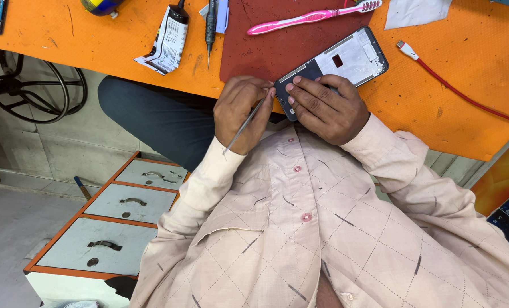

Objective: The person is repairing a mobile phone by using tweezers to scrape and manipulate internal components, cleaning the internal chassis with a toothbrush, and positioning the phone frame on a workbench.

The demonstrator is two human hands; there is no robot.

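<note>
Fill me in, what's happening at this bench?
A person in a pale checked shirt works on an opened phone lying at the near edge of the orange bench. The right hand presses down on the phone's near end. The left hand holds a thin metal tool with its tip at that same end. A pink toothbrush, a screwdriver and a red cable lie untouched on the bench.

Left hand [238,111] gripping thin metal pry tool [244,125], tip at phone frame [339,65]; right hand [326,108] pressing frame's near end onto orange workbench [471,74].
</note>
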